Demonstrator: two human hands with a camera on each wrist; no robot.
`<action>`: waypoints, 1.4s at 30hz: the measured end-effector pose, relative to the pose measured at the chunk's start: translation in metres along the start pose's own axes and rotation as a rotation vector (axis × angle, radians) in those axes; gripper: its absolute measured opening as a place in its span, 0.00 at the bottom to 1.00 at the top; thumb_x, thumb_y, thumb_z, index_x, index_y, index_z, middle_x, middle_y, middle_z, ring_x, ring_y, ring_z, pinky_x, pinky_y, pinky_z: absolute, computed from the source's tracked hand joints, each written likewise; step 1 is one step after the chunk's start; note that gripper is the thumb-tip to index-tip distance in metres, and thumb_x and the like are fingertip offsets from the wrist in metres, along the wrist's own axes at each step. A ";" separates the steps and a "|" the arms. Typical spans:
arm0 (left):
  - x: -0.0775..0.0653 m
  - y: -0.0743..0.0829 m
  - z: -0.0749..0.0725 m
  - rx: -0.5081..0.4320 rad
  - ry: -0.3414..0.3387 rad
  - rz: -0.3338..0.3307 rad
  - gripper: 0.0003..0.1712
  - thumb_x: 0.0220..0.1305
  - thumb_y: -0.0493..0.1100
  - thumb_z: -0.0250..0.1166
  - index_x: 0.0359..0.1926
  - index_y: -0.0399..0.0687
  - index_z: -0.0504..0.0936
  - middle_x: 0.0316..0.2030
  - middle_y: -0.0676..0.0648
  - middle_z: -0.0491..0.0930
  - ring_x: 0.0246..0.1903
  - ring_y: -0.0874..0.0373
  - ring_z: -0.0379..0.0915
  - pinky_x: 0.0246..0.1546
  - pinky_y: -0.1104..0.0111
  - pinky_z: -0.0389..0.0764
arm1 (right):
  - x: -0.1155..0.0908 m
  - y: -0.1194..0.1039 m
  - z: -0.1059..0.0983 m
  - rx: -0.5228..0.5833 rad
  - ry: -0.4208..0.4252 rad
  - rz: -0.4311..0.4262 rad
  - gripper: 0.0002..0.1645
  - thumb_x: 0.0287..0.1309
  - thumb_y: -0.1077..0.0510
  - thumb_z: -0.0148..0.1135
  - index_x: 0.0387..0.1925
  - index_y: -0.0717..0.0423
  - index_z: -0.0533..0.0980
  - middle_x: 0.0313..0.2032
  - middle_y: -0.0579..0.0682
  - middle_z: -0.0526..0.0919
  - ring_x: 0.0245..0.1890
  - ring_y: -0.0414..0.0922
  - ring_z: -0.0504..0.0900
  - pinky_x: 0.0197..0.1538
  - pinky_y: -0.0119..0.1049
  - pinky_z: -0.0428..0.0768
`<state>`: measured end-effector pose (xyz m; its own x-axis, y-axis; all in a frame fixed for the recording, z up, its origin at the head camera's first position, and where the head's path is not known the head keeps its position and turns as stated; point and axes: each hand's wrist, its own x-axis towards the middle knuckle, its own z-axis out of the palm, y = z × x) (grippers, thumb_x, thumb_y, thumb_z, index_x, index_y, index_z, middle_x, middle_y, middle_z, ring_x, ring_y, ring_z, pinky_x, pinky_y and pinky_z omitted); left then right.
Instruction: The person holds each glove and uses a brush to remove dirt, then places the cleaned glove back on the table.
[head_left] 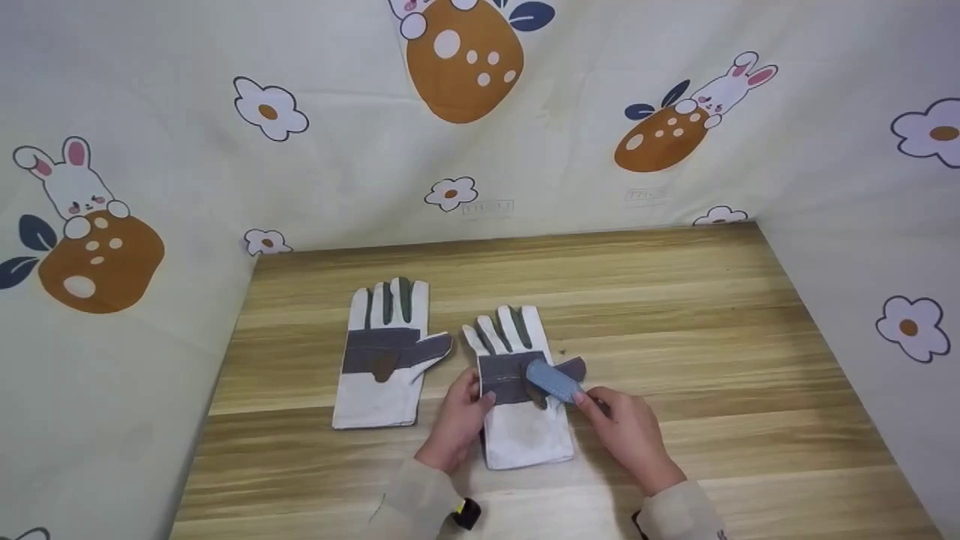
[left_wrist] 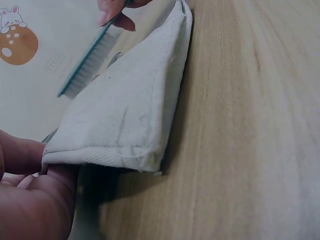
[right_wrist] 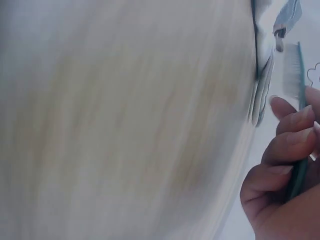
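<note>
A white work glove (head_left: pixel 525 442) with a grey palm band and green between its fingers lies palm up on the wooden table. My left hand (head_left: pixel 461 416) pinches its left edge, thumb on top. In the left wrist view the cuff of the glove (left_wrist: pixel 120 95) is raised off the table beside the left hand (left_wrist: pixel 35 200). My right hand (head_left: pixel 626 431) holds a blue-backed brush (head_left: pixel 551 381) over the glove's thumb side, across a brown stain. Pale bristles on the brush (right_wrist: pixel 301 65) show in the right wrist view, with the right hand's fingers (right_wrist: pixel 290 145) wrapped round its handle.
A matching glove (head_left: pixel 375 405) lies to the left, with a brown mark (head_left: pixel 385 365) on its palm. Behind and beside the wooden table (head_left: pixel 712 300) hangs a pale cloth (head_left: pixel 352 172) printed with rabbits and flowers.
</note>
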<state>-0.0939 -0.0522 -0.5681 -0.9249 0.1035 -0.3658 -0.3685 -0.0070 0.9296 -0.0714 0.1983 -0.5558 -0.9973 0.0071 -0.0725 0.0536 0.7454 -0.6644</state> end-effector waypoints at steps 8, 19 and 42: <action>0.000 0.000 0.001 -0.021 -0.003 0.037 0.21 0.70 0.26 0.51 0.62 0.34 0.71 0.58 0.33 0.80 0.53 0.50 0.81 0.58 0.57 0.81 | -0.003 -0.005 0.008 0.066 -0.199 -0.158 0.19 0.67 0.36 0.60 0.36 0.43 0.87 0.32 0.36 0.86 0.30 0.33 0.77 0.37 0.29 0.77; -0.002 -0.001 0.001 0.019 -0.005 0.037 0.23 0.70 0.26 0.52 0.65 0.35 0.70 0.61 0.33 0.79 0.57 0.49 0.79 0.62 0.55 0.78 | 0.003 0.004 0.003 0.016 -0.139 -0.058 0.12 0.65 0.42 0.65 0.35 0.42 0.87 0.32 0.37 0.87 0.32 0.36 0.79 0.39 0.36 0.78; -0.003 -0.001 0.004 0.011 -0.011 0.052 0.20 0.71 0.27 0.52 0.62 0.35 0.71 0.60 0.34 0.79 0.55 0.50 0.80 0.59 0.56 0.81 | -0.003 -0.005 0.010 0.031 -0.145 -0.101 0.16 0.66 0.39 0.62 0.36 0.43 0.86 0.29 0.36 0.84 0.29 0.35 0.76 0.36 0.31 0.76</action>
<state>-0.0904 -0.0482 -0.5683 -0.9416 0.1147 -0.3167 -0.3189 -0.0013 0.9478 -0.0684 0.1884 -0.5597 -0.9803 -0.1649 -0.1089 -0.0432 0.7165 -0.6963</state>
